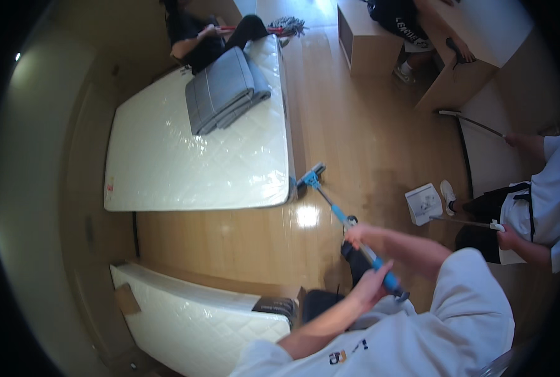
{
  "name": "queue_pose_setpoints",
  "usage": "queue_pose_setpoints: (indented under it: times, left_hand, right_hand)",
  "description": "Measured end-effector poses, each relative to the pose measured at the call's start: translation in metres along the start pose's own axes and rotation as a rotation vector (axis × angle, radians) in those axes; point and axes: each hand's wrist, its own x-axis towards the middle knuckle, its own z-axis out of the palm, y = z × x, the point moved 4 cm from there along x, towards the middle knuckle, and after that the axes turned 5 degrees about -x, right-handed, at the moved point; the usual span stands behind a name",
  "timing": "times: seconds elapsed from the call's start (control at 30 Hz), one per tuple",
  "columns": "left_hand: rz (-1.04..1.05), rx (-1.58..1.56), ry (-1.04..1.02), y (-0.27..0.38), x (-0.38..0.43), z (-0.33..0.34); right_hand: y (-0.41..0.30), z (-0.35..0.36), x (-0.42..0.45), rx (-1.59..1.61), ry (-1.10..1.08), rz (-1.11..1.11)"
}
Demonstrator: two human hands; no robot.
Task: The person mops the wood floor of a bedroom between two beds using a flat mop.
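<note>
Both of my hands hold one blue and grey mop with a long handle (339, 213). My left hand (373, 284) grips the blue grip near the handle's end, close to my body. Farther down the pole, my right hand (361, 234) is closed around it. The flat mop head (311, 176) rests on the wooden floor (242, 245), beside the corner of a plastic-wrapped mattress (200, 174). The fingers are partly blurred.
Folded grey padding (221, 92) lies on the mattress, near a seated person with a string mop (287, 26). Another wrapped mattress (204, 330) is at lower left. People stand at right, with long-handled tools and a dustpan (423, 204). Wooden desks (374, 54) are at the top.
</note>
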Motion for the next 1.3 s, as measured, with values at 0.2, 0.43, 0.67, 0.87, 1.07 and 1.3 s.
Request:
queue_pose_setpoints:
  times: [0.2,0.43,0.67,0.87,1.07,1.3]
  left_hand:
    - [0.067,-0.353,0.015,0.068,-0.031,0.121]
    - [0.088,-0.319,0.120,0.136,-0.084,0.060]
    - [0.032,-0.138,0.024,0.246,-0.071,0.043]
    - [-0.044,-0.061,0.094,0.298,-0.023,0.058]
    - [-0.171,0.229,0.062,0.339,-0.014,0.129]
    - [-0.375,0.470,0.107,0.396,-0.016,0.195]
  right_hand:
    - [-0.117,-0.072,-0.057,0.159,-0.225,-0.219]
    - [-0.176,-0.021,-0.028,0.298,-0.142,-0.359]
    - [-0.278,-0.025,-0.014,0.513,-0.007,-0.194]
    - [-0.312,-0.059,0.004,0.736,0.011,-0.156]
    - [-0.310,-0.097,0.028,1.163,-0.260,-0.104]
    - [-0.326,-0.154,-0.026,1.462,-0.269,-0.220]
